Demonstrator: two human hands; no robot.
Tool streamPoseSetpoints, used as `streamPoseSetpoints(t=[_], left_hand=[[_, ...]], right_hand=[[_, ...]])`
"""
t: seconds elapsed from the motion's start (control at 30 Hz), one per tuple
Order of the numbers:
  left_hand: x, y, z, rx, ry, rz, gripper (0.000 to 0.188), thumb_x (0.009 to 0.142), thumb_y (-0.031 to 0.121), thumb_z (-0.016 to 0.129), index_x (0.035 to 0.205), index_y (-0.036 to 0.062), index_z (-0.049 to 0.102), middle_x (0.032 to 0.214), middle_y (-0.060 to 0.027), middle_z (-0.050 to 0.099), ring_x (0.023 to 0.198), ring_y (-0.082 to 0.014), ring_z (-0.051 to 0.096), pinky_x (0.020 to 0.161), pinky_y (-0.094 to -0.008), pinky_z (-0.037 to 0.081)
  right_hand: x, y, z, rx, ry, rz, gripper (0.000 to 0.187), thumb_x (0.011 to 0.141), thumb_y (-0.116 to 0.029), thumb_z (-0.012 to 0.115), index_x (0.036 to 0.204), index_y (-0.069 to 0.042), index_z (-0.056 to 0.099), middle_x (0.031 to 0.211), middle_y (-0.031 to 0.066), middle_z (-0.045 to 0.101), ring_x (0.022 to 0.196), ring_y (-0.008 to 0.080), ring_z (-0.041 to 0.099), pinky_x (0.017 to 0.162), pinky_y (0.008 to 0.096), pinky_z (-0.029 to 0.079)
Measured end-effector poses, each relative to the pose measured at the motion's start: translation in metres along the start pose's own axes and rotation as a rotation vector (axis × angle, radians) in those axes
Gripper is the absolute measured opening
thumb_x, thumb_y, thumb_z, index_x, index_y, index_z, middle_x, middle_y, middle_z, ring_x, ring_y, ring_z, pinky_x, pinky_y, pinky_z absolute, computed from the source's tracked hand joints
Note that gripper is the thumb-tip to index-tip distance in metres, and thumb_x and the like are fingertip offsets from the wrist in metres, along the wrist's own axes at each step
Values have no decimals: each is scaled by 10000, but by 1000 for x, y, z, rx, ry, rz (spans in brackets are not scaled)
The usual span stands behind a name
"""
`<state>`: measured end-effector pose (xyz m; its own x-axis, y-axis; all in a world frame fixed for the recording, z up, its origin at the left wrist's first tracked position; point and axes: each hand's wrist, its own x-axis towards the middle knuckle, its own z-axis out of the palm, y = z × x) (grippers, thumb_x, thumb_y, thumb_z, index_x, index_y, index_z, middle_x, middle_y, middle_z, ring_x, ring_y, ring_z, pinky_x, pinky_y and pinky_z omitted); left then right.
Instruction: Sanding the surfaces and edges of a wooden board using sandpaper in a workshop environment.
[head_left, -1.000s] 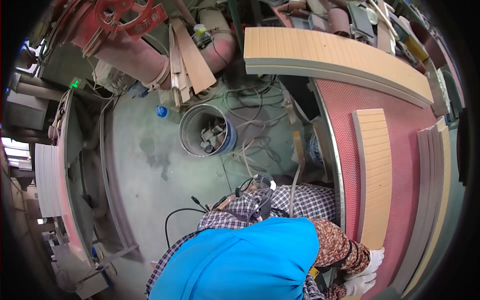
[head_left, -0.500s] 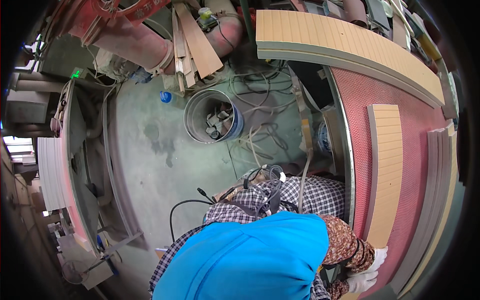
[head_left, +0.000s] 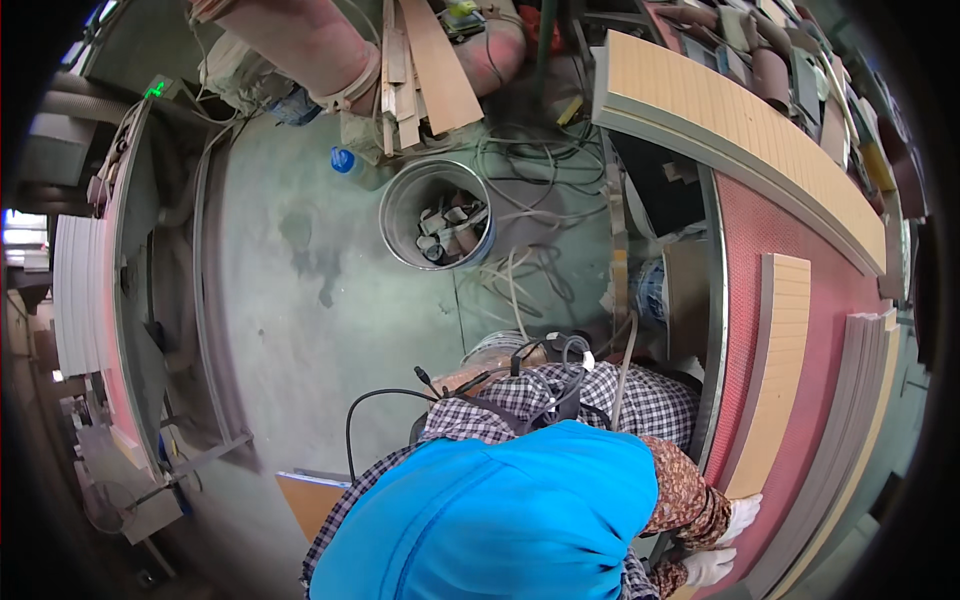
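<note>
A long tan grooved panel (head_left: 768,390) lies on the red mesh-covered table (head_left: 742,235) at the right. My left hand (head_left: 738,520), in a white glove, rests at the panel's near end with fingers extended. Just below it, my right hand (head_left: 708,567) is gloved in white too, fingers stretched flat near the table's edge. Both sleeves have a brown floral print. Part of what lies under my hands is hidden by them and by the blue head covering (head_left: 490,510).
Stacked tan panels (head_left: 740,100) span the table's far end; a grey-edged stack (head_left: 850,400) lies along its right side. A metal bucket (head_left: 388,225) of scraps, a blue-capped bottle (head_left: 345,160) and loose hoses (head_left: 515,285) are on the floor. Another bench (head_left: 135,300) stands left.
The view has shifted, so the table and panels appear lower and the bucket a little higher. Both hands stay by the panel's near end. A brownish board edge now shows at lower left.
</note>
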<state>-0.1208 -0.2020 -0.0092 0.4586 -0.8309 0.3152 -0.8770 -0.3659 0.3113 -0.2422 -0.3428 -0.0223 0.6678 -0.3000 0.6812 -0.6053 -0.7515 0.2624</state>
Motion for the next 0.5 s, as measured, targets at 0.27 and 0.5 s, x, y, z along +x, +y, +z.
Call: streamPoseSetpoints(t=[0.27,0.5], left_hand=[[-28,-12,-25,-143,69,-133,468,944,380,584,1231,76,796,1422,-119,686,1453,-381,503,1267,-683,206],[-1,-44,26,-83,151,26,489,895,401,636,1181,30,778,1300,-163,719,1312,-370,603,1255,-616,294]], right_hand=[[16,7,-9,86,-301,281,273,1054,-306,631,1106,-45,691,1056,206,702,980,445,684,811,542,566],[38,-15,-20,71,-351,197,302,1059,-325,611,1112,-40,697,1072,216,707,995,446,685,831,541,567]])
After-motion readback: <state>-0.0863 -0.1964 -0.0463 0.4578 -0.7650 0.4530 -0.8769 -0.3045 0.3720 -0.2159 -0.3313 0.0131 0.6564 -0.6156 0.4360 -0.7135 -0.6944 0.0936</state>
